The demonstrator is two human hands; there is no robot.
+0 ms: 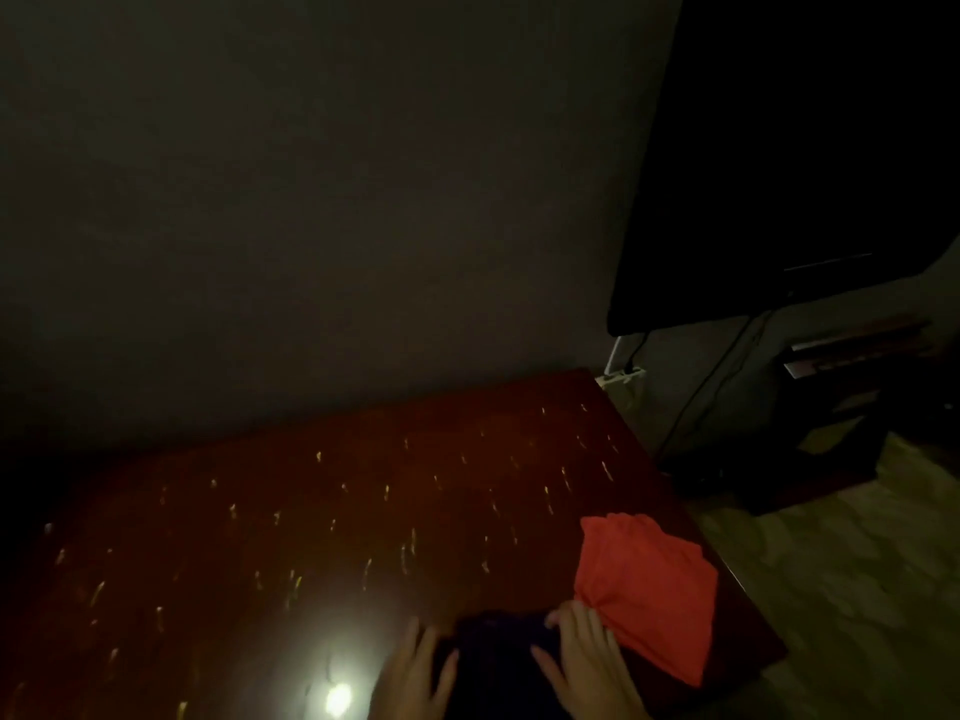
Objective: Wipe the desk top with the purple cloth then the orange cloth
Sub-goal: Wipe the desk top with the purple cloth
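Observation:
In dim light, the dark purple cloth lies near the front edge of the reddish-brown desk top. My left hand rests flat at its left edge, fingers spread. Pressing flat on its right side is my right hand, whose far edge touches the orange cloth. That orange cloth lies crumpled at the desk's right front corner. The desk surface carries several pale scratch marks and a bright light reflection near the front.
A plain wall stands behind the desk. A large black screen hangs at the upper right, with cables and a power strip below it. A dark low cabinet stands on the patterned floor to the right.

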